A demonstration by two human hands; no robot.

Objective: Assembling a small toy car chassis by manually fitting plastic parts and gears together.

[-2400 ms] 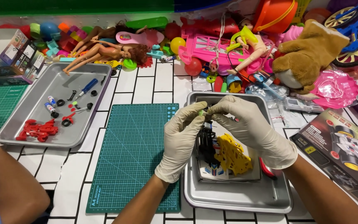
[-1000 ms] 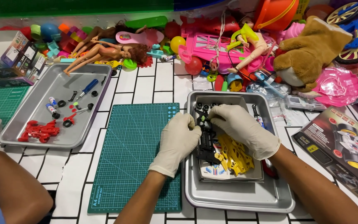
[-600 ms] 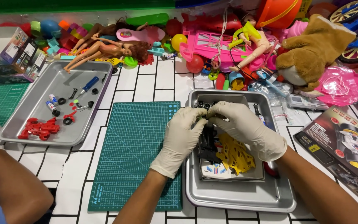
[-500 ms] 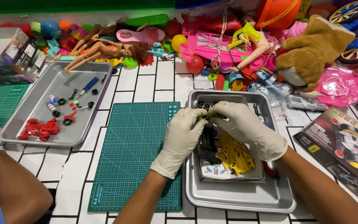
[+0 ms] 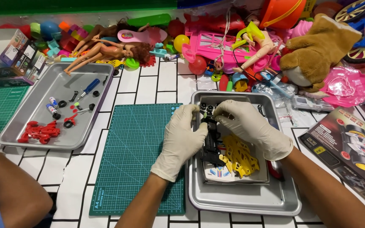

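Both my hands wear pale gloves over a metal tray (image 5: 241, 202) on the right. My left hand (image 5: 181, 137) and my right hand (image 5: 250, 126) pinch the top end of a black toy car chassis (image 5: 211, 145) that stands in the tray. A small green part shows between my fingertips. Beside the chassis lies a yellow toy car body (image 5: 241, 155), resting on a sheet with coloured stickers (image 5: 220, 173). Small black wheels (image 5: 205, 105) lie at the tray's far end.
A green cutting mat (image 5: 138, 156) lies left of the tray. Another metal tray (image 5: 34, 135) at left holds a red plastic part, a blue screwdriver and small wheels. Another person's gloved arm (image 5: 9, 185) rests at lower left. Dolls, a plush toy and toys crowd the back; a printed box (image 5: 351, 147) sits right.
My hands have lowered from above the tray onto the chassis and moved toward its far end. The other person's arm stays at the left.
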